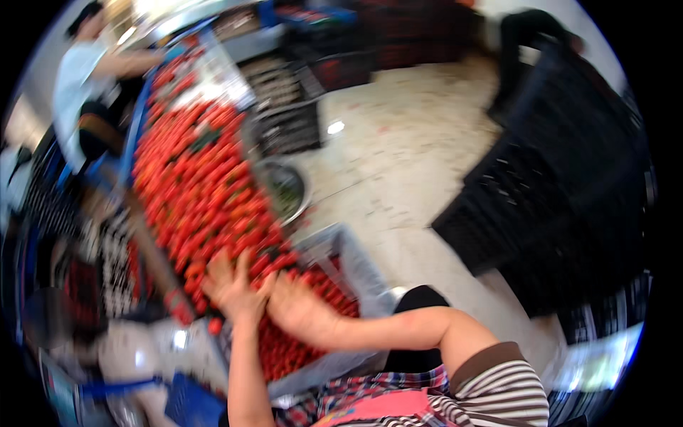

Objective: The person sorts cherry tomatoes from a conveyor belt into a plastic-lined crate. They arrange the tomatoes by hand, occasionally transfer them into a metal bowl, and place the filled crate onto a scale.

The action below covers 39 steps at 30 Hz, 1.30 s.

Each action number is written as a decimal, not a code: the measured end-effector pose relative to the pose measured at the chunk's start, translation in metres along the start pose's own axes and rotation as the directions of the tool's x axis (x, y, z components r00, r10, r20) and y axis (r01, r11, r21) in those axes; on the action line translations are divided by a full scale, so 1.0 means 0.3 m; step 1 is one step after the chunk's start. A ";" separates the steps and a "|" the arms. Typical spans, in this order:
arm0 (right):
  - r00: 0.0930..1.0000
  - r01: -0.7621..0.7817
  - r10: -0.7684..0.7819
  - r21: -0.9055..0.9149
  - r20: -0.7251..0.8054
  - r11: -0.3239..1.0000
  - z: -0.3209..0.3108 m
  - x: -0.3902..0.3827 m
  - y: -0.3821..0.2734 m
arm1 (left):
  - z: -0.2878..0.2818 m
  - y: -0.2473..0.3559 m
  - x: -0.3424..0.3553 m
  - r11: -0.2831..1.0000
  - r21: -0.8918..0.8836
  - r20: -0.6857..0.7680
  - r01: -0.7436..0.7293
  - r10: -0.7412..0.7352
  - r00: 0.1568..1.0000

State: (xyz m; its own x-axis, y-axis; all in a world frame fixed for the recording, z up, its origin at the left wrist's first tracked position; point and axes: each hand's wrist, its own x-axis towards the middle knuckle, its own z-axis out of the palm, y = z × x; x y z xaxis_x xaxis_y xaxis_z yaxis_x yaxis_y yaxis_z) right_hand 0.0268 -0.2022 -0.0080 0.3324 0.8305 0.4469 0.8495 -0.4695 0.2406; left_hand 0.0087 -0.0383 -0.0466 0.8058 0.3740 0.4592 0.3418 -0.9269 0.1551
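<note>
A long sloping table is heaped with small red fruits (206, 192), perhaps tomatoes or peppers; blur hides their exact kind. My left hand (236, 292) lies on the near end of the heap, its fingers spread. Beside it, my right hand (302, 309) rests palm down near the table's end, fingers forward and partly blurred; I see nothing gripped in either. Just below my hands stands a pale grey bin (373, 285) holding more of the red fruits. One loose red fruit (215, 326) sits left of my left wrist.
A round metal bowl (306, 186) with green bits stands right of the table. Tall black crates (562, 171) lean at the right, where a person in dark clothes (516, 64) bends. A person in a light top (77, 82) reaches over the table's far left. A blue dustpan-like piece (191, 404) lies lower left.
</note>
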 end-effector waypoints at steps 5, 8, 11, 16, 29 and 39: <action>0.854 -0.081 0.199 0.254 -0.480 0.964 -0.413 -0.062 0.489 | 0.034 -0.089 -0.004 0.983 0.138 -0.015 0.123 -0.122 0.992; 0.681 -0.569 0.360 -0.152 -0.638 0.808 -0.702 -0.249 1.119 | 0.020 -0.057 0.008 0.987 0.116 0.012 0.109 -0.112 0.994; 0.648 -0.749 0.099 -0.607 -0.755 0.267 -0.990 -0.446 1.559 | 0.027 -0.037 0.016 0.992 0.111 0.029 0.062 -0.065 0.997; 0.314 -0.839 0.853 -0.543 -0.417 0.044 -1.242 -0.396 1.701 | 0.037 -0.085 0.013 0.998 0.062 0.043 0.007 -0.009 0.999; 0.876 -0.404 -0.169 -0.878 -0.452 0.256 -1.023 -0.353 1.398 | -0.010 -0.024 0.019 0.999 0.052 0.090 0.010 -0.015 0.996; 0.977 0.045 -0.128 -0.421 -0.171 0.906 -0.524 0.323 1.363 | -0.048 -0.002 0.034 1.000 0.027 0.071 0.014 -0.016 0.997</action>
State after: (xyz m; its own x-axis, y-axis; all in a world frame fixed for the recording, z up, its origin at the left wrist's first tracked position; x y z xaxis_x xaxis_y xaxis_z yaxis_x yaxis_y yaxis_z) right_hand 0.3419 -0.3608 0.2691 0.1456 0.8201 0.5534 0.6118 -0.5142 0.6011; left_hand 0.0097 -0.0343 -0.0295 0.8326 0.3898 0.3934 0.3656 -0.9205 0.1382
